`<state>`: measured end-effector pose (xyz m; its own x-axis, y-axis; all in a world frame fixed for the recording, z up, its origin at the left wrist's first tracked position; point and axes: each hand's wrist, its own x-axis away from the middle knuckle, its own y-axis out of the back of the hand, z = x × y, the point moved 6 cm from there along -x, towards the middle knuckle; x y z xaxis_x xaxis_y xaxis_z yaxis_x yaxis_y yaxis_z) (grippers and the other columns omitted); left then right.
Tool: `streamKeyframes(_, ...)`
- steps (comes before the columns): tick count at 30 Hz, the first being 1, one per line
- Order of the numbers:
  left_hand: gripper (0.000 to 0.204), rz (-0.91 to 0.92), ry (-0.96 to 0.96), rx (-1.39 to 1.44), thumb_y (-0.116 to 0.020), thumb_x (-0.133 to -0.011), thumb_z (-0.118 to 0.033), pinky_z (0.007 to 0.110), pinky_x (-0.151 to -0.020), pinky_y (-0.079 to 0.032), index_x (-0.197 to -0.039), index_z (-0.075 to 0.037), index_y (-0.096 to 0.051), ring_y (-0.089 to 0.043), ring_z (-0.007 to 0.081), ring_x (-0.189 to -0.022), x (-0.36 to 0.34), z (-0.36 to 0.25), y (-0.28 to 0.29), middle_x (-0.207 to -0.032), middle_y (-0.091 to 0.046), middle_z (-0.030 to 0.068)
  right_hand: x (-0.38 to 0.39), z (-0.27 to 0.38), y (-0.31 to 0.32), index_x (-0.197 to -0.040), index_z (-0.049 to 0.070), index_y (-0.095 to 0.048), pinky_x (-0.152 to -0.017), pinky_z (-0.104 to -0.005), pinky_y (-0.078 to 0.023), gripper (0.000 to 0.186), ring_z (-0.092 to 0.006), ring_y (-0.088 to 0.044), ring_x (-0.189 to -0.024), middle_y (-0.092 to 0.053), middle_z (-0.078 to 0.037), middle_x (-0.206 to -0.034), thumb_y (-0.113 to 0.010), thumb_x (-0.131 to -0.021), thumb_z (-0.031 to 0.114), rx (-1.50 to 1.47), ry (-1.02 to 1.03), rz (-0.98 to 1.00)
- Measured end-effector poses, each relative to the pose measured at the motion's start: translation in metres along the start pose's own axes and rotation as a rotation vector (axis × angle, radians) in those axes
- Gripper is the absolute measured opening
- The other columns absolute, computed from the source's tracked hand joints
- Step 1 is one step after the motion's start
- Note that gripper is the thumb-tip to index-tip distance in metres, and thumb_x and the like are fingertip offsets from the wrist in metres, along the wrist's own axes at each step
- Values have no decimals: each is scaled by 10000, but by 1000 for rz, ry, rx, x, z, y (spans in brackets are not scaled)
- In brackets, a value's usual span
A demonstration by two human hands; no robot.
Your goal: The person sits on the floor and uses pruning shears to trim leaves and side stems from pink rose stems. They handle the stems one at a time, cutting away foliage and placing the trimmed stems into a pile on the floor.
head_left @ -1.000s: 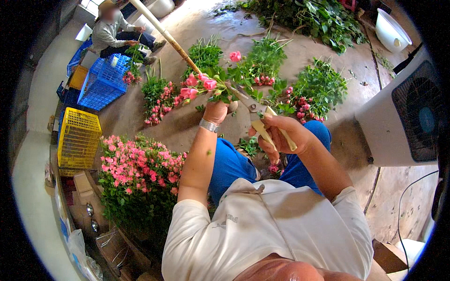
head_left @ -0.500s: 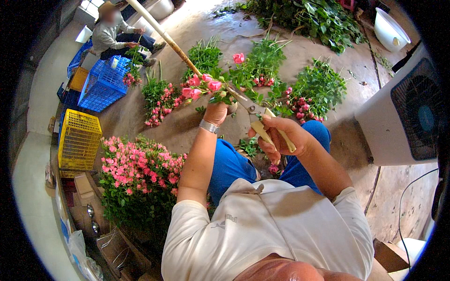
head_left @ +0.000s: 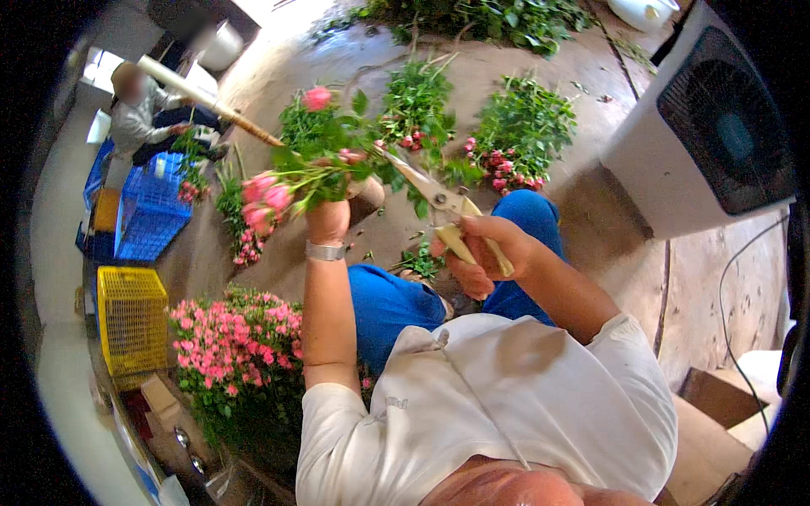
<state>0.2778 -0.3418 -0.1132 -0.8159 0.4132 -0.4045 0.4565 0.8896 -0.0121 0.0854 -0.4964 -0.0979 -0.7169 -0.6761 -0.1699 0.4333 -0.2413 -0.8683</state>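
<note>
My left hand (head_left: 327, 221), with a silver band at its wrist, is closed around leafy stems of pink roses (head_left: 268, 198). Their large blooms lean out to the left, and leaves hide most of the fingers. In my right hand (head_left: 498, 246) is a pair of garden shears (head_left: 440, 197) with pale yellow handles. The metal blades point up and left, their tips close to the foliage by my left hand. Whether the blades touch a stem cannot be made out.
Several rose bunches (head_left: 523, 126) lie on the floor ahead. A dense pink rose pile (head_left: 232, 346) stands left, near yellow (head_left: 131, 320) and blue crates (head_left: 152, 211). A pale pole (head_left: 211, 103) slants toward my roses. Another person (head_left: 148, 118) sits far left; a fan unit (head_left: 700, 126) stands right.
The whole view has shifted. My left hand has swung the roses leftward, and their blooms now hang to the left of the wrist. The shears stay in my right hand.
</note>
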Motion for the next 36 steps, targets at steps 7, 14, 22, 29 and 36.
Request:
streamKeyframes(7, 334, 20, -115, -307, -481, -888, -249, 324, -847, -427, -1130, -29, -547, -557, 213, -978, -100, 10, -101, -1088, -588, 134, 53, -25, 30, -1144, -17, -449, -462, -338, -442, 544, -204, -501, -469, -515, -105, -614, -360, -900, 461, -96, 43, 38)
streamKeyframes(14, 315, 388, 318, -234, -655, -786, -303, 328, -707, -461, -1023, -100, -617, -597, 145, -789, 88, 90, -97, -950, -640, 65, 91, -22, 51, -1115, 30, -429, -364, -359, -440, 494, -187, -425, -342, -477, -87, -499, -336, -912, 471, 174, 232, -16)
streamKeyframes(22, 214, -915, 679, -905, -524, -883, -233, 316, -778, -465, -1002, -75, -605, -595, 176, -862, 438, -41, 243, -932, -635, 60, 71, 30, 159, -1212, 47, -403, -440, -354, -441, 500, -151, -409, -413, -450, -62, -574, -318, -931, 451, 107, 143, -362)
streamKeyframes(29, 365, -620, 1550, -1260, -420, -895, -116, 445, -898, -433, -1258, -148, -436, -463, 270, -1139, 616, -13, 307, -1312, -418, 74, 52, 27, 156, -1225, 47, -386, -508, -300, -362, 462, -138, -368, -507, -433, -52, -645, -363, -934, 405, 67, 99, -290)
streamKeyframes(36, 664, -351, 1810, -1215, -407, -862, -25, 472, -1004, -342, -1420, -198, -92, -281, 339, -1283, 654, 61, 336, -1438, -199, 138, 64, 27, 159, -1262, 16, -399, -552, -331, -405, 506, -155, -405, -551, -445, -54, -688, -346, -940, 402, 91, 85, -332)
